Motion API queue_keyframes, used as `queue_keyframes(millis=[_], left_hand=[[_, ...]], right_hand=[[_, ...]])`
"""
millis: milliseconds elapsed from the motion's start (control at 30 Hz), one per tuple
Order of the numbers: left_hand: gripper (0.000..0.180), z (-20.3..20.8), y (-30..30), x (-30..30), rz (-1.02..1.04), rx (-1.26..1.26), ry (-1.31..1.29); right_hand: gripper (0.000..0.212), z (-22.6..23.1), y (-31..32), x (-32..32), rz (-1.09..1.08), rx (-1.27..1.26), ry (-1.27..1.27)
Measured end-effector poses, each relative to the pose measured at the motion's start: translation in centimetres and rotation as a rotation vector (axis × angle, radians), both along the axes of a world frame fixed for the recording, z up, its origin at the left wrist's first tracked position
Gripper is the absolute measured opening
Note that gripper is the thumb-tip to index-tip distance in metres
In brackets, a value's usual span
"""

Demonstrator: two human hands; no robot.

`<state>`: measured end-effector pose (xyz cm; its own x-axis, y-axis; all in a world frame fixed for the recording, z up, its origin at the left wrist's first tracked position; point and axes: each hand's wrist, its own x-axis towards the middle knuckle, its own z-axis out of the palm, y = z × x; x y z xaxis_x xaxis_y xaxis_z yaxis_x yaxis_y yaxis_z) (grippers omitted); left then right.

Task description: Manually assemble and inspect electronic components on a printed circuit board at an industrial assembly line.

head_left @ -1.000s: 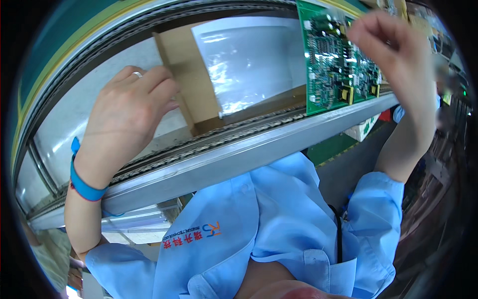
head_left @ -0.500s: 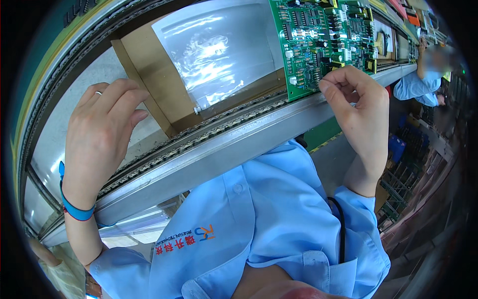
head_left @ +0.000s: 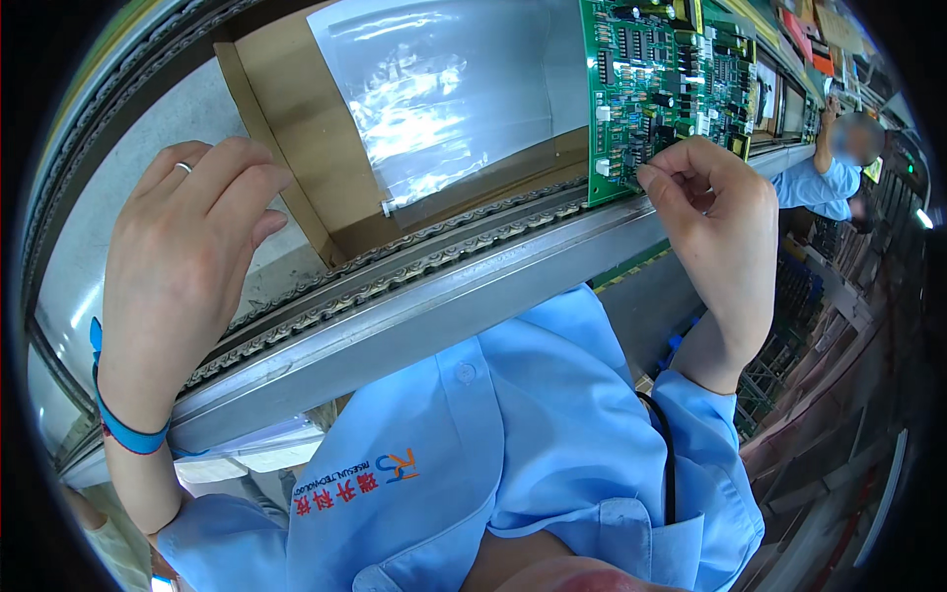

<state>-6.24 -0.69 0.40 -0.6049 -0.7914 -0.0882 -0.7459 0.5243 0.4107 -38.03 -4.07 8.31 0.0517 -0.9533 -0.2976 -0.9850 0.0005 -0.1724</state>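
Observation:
A green circuit board [head_left: 631,99], crowded with small parts, rests on the conveyor at the upper right. My right hand [head_left: 725,217] is at the board's near edge, thumb and forefinger pinched together over the parts there. Whatever the pinch holds is too small or hidden to make out. On the left, my left hand [head_left: 182,247] hovers above the conveyor beside a cardboard box. Its fingers are loosely bent, the thumb stands apart, and nothing shows between them. A ring is on one finger, and a blue wrist strap [head_left: 133,434] circles that wrist.
A shallow cardboard box [head_left: 286,118] with a clear plastic bag [head_left: 424,109] in it lies between the conveyor rails. The near metal rail [head_left: 424,316], with a chain along it, runs between me and the box. Farther right, another person [head_left: 824,183] in blue is beside the line.
The board has shifted slightly right in view, and my right hand stays pinched at its near edge. My left hand sits slightly farther left, still loosely bent.

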Motion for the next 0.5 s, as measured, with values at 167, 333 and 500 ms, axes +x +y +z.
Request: queue_keyframes(millis=[167, 333, 500], left_hand=[[0.028, -0.38, 0.32, 0.26, 0.01, 0.009, -0.003], [0.029, -0.4, 0.71, 0.42, 0.021, 0.017, -0.019], [0.03, -0.37, 0.63, 0.39, 0.006, 0.032, -0.029]], right_hand=[[0.01, -0.19, -0.61, 0.24, 0.06, 0.046, 0.04], [0.009, -0.52, -0.13, 0.39, -0.11, 0.062, -0.104], [0.009, -0.21, -0.54, 0.39, -0.127, 0.123, -0.101]])
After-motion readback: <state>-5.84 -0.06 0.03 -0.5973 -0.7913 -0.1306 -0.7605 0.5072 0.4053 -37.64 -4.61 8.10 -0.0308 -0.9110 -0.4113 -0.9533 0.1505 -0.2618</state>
